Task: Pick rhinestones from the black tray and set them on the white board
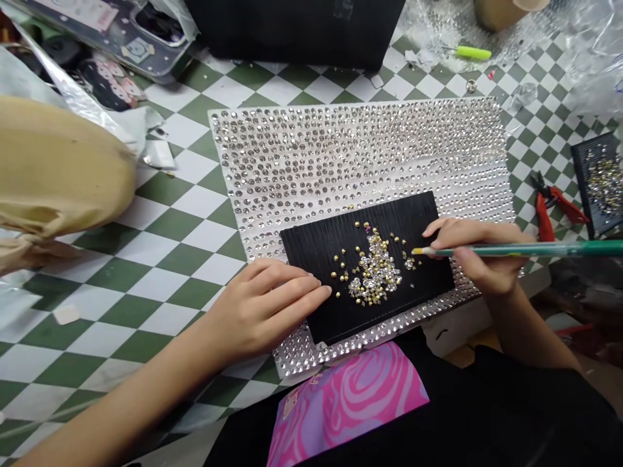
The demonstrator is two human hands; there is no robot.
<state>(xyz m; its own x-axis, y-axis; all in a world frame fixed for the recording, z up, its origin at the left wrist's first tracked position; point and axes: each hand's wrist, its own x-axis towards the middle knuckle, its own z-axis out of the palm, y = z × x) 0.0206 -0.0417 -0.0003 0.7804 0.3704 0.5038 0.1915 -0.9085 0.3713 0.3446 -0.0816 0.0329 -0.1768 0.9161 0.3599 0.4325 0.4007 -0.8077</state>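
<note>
A black ridged tray [316, 250] lies on a white sheet [350, 146] covered with rows of rhinestones. A pile of loose gold and clear rhinestones [376, 271] sits on the tray. My left hand [265, 303] rests flat on the tray's left end, fingers stretched out and together, holding nothing. My right hand [474, 250] grips a green picker pencil [525, 248] whose yellow tip touches the tray just right of the pile.
The green-and-white checkered table [160, 259] carries red pliers [552, 204], a second black tray with stones [598, 181], a green-handled tool [472, 52], a black box [296, 29] and a tan bag [53, 168]. A pink swirled item [345, 399] lies near me.
</note>
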